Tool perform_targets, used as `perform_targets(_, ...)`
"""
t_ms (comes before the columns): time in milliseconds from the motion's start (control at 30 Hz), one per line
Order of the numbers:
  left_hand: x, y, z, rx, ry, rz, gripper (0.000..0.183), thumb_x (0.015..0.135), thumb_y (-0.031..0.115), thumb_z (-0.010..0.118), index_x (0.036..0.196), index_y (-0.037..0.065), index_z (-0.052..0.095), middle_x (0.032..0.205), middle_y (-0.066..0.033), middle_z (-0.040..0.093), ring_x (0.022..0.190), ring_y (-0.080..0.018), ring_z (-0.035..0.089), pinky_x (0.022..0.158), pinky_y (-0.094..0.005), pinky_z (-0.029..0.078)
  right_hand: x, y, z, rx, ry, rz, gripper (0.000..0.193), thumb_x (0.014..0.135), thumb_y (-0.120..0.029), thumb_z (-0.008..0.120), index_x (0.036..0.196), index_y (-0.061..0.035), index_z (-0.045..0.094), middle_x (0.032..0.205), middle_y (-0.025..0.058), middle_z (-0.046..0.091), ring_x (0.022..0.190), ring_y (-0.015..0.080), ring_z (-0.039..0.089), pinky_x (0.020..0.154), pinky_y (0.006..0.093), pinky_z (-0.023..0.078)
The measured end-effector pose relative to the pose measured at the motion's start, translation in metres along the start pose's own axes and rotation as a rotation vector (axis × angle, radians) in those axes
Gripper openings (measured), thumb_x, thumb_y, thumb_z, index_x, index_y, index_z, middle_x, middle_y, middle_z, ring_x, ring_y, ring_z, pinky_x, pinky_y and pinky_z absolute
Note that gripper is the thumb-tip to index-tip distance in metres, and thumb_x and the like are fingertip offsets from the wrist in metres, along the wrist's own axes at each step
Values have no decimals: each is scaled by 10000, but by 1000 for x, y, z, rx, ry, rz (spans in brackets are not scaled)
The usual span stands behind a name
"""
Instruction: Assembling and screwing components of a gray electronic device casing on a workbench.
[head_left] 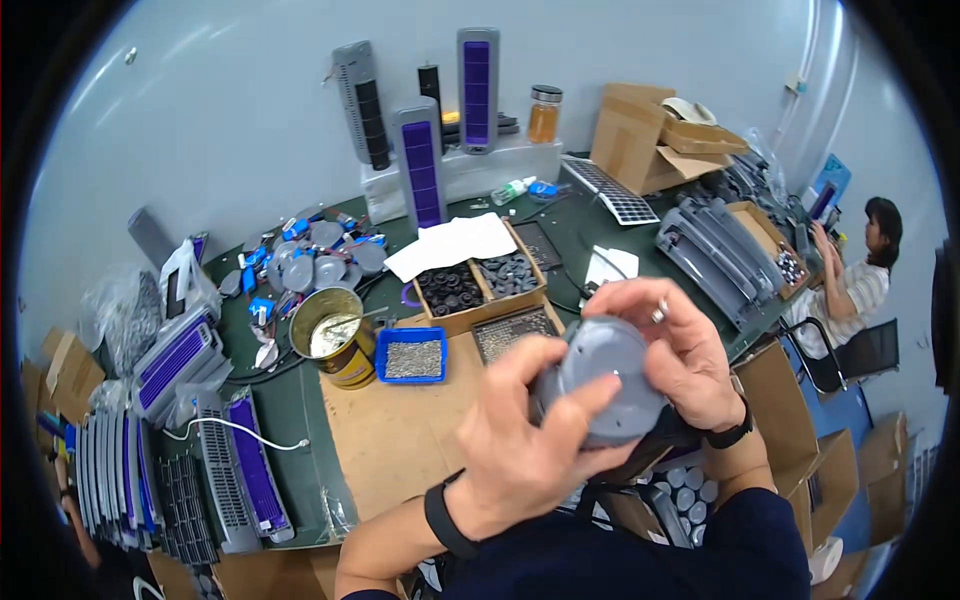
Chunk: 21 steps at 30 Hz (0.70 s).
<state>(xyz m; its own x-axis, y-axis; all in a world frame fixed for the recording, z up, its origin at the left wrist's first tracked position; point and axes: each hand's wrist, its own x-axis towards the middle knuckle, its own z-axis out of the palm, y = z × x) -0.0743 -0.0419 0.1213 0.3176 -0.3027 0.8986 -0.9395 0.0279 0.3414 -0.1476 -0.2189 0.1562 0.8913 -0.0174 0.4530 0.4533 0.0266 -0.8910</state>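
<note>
Both my hands grip a round grey plastic housing (622, 400) with small holes near its rim, held up over the front edge of the bench. My left hand (525, 425) wraps its left side, the thumb pressed on its face. Around the upper right edge curl the fingers of my right hand (690, 355), its thumb also against the housing. What lies under the housing is hidden. Just beyond my hands stands a tray of small screws (510, 332), partly covered by them. A blue bin of small metal parts (412, 360) sits left of it on the cardboard sheet (390, 430).
A yellow-black tin (350, 372) stands left of the blue bin. Behind is a divided box of dark plastic parts (448, 290), partly under white paper (455, 245). Grey-purple panels (260, 460) line the left. Grey housings (715, 260) lie right, near a seated person (850, 280).
</note>
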Motion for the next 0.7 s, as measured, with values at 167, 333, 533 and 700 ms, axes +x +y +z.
perform_targets(167, -27, 21, 20, 70, 75, 41, 448, 721, 261, 788, 1147, 290, 654, 1129, -83, 564, 866, -202, 571, 657, -290, 454, -6, -25, -12, -248, -98, 199, 304, 991, -243, 598, 1110, 33, 636, 1136, 98, 587, 1051, 152, 548, 936, 305, 447)
perform_targets(333, -45, 36, 27, 124, 118, 109, 413, 800, 225, 689, 1189, 347, 626, 1117, -28, 561, 882, -194, 555, 679, -271, 428, -17, 9, -22, 108, 8, 435, 332, 1036, -307, 521, 926, -17, 639, 863, 3, 605, 766, 51, 540, 665, 181, 425)
perform_targets(533, -46, 37, 24, 131, 40, 202, 458, 669, 229, 825, 1097, 296, 679, 1080, -100, 485, 951, -215, 517, 710, -307, 412, -19, 21, -2, -68, 13, 585, 298, 1021, -309, 555, 936, -40, 649, 784, -42, 576, 734, 24, 498, 640, 197, 424)
perform_targets(700, -42, 37, 26, 181, 87, 156, 407, 742, 218, 750, 1126, 317, 661, 1077, -59, 518, 883, -197, 529, 670, -286, 422, -5, -15, -18, -664, 370, -26, 361, 887, -64, 696, 1214, -63, 543, 1107, 72, 550, 1025, 152, 550, 826, 263, 497)
